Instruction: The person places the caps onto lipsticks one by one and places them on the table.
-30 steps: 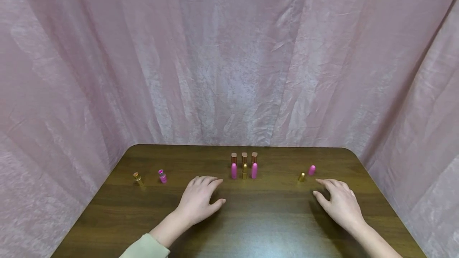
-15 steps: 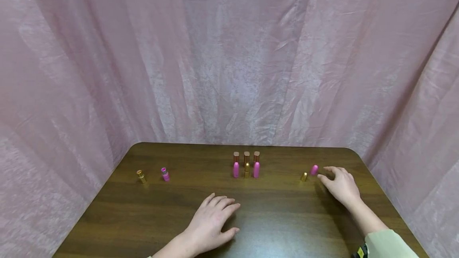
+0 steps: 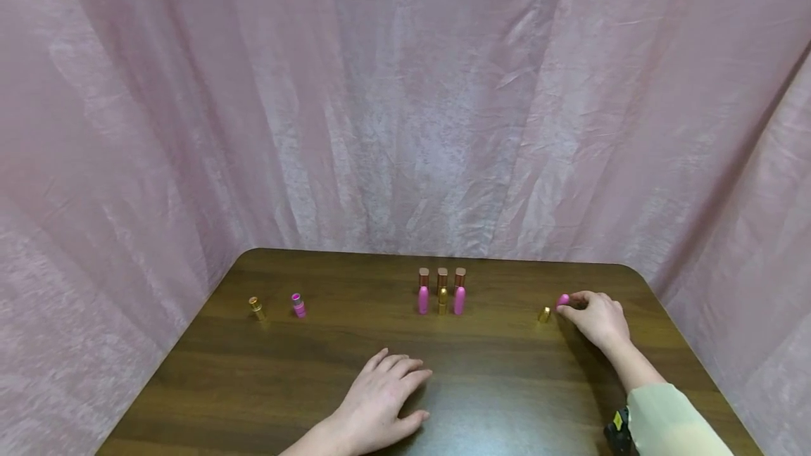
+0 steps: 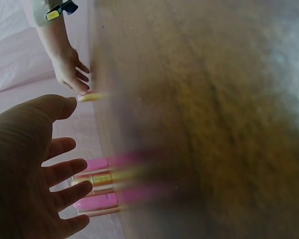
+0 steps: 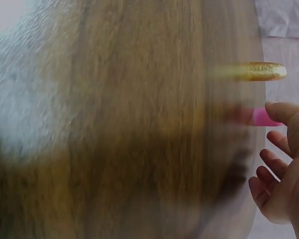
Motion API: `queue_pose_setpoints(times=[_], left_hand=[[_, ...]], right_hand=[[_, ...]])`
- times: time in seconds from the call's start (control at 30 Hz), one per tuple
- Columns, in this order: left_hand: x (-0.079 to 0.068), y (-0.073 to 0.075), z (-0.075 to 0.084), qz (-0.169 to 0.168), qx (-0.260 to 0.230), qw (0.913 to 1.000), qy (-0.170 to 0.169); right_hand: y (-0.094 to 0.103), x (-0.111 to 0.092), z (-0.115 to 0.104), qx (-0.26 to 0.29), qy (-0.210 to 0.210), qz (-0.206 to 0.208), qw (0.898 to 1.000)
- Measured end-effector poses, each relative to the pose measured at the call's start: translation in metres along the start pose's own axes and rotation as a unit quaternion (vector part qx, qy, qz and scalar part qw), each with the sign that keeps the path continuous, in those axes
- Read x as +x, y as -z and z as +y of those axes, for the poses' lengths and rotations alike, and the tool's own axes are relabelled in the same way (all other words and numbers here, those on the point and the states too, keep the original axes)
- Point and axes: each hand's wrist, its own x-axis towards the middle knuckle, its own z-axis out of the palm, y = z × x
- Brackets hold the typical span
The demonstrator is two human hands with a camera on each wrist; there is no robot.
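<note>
At the table's right, my right hand (image 3: 598, 319) has its thumb and index finger around a pink lipstick cap (image 3: 563, 299). In the right wrist view the thumb overlaps the top of the pink cap (image 5: 262, 117), and the fingers curl just beside it. A gold lipstick cap (image 3: 544, 314) stands upright to its left. My left hand (image 3: 380, 400) is held low over the front middle of the table, fingers spread and holding nothing. On the left are an uncapped gold lipstick tube (image 3: 257, 309) and an uncapped pink lipstick tube (image 3: 299, 305).
Two pink lipsticks (image 3: 423, 300) and a gold lipstick (image 3: 443, 301) stand in a row at the back centre. Three copper-coloured lipsticks (image 3: 442, 279) stand close behind them. Pink curtains (image 3: 405, 104) hang beyond the brown wooden table (image 3: 253, 378).
My right hand has moved in to the pink cap and its thumb and finger have closed around it. My left hand has drawn back toward the front edge and slightly right.
</note>
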Motion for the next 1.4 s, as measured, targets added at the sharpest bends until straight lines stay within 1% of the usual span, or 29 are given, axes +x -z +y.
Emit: queue_pose_setpoints(times=[0.23, 0.33, 0.5, 0.6, 0.8, 0.87, 0.97, 1.1, 1.2, 1.3, 1.4], left_hand=[[-0.001, -0.002, 0.002, 0.003, -0.003, 1.0000, -0.001], [-0.001, -0.003, 0.001, -0.001, -0.006, 1.0000, 0.001], [-0.002, -0.001, -0.003, -0.007, -0.007, 0.9999, 0.011], [-0.005, 0.002, -0.010, -0.008, -0.004, 0.9996, 0.026], [-0.016, 0.013, -0.028, -0.015, -0.018, 0.9969, 0.075], [-0.020, 0.015, -0.036, -0.010, -0.021, 0.9958, 0.088], [-0.028, 0.019, -0.047, 0.005, -0.018, 0.9939, 0.109], [-0.040, 0.025, -0.065, 0.025, -0.010, 0.9895, 0.142], [-0.050, 0.029, -0.081, 0.034, -0.006, 0.9839, 0.175], [-0.059, 0.033, -0.098, 0.042, -0.007, 0.9756, 0.216], [-0.067, 0.037, -0.113, 0.046, -0.017, 0.9648, 0.258]], right_hand=[[-0.002, 0.003, 0.000, -0.006, -0.011, 0.001, 1.000], [-0.002, 0.002, -0.001, -0.003, -0.013, 0.012, 1.000], [0.005, -0.006, -0.001, 0.011, -0.012, 0.032, 0.999], [0.014, -0.015, -0.005, 0.024, -0.001, 0.042, 0.999], [0.029, -0.035, -0.024, 0.062, 0.039, 0.078, 0.994], [0.031, -0.042, -0.033, 0.075, 0.057, 0.091, 0.991], [0.030, -0.051, -0.049, 0.092, 0.080, 0.097, 0.988], [0.023, -0.063, -0.072, 0.118, 0.107, 0.095, 0.983], [0.012, -0.072, -0.088, 0.141, 0.131, 0.091, 0.977], [0.001, -0.079, -0.102, 0.156, 0.152, 0.083, 0.973], [-0.010, -0.085, -0.113, 0.169, 0.170, 0.072, 0.968]])
